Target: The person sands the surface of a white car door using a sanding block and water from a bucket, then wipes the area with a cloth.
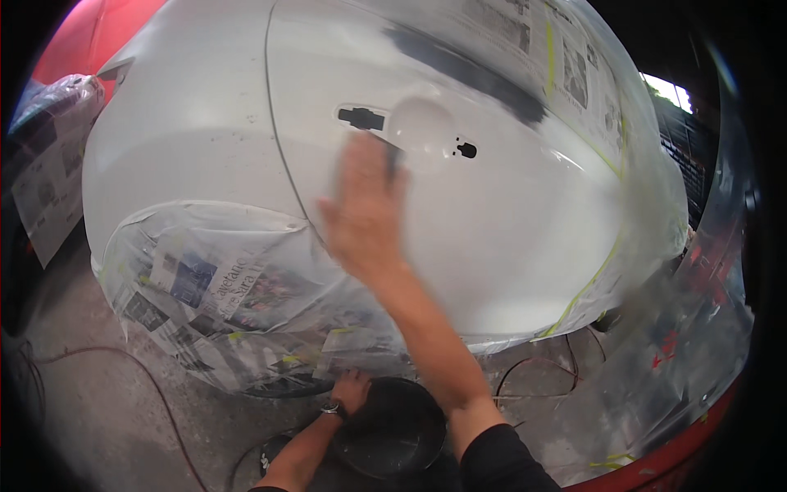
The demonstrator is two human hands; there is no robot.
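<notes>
My right hand (365,217), smeared by motion, lies palm down on the white car door (492,238), just below the door-handle opening (361,118). Under its fingers shows the edge of a dark grey flat piece, probably sandpaper (393,152), pressed against the paint. Low in the view, my left hand (352,390), with a watch on the wrist, is at the far left rim of a black bucket (389,439), close to the covered wheel. Its fingers are mostly hidden, so whether it grips the rim is unclear.
Clear film and newspaper (209,279) cover the wheel area and windows, edged with yellow-green tape (584,295). A dark grey patch (467,70) runs above the handle. A hose (152,381) crosses the concrete floor. Plastic sheeting (656,377) and a red edge (680,455) stand right.
</notes>
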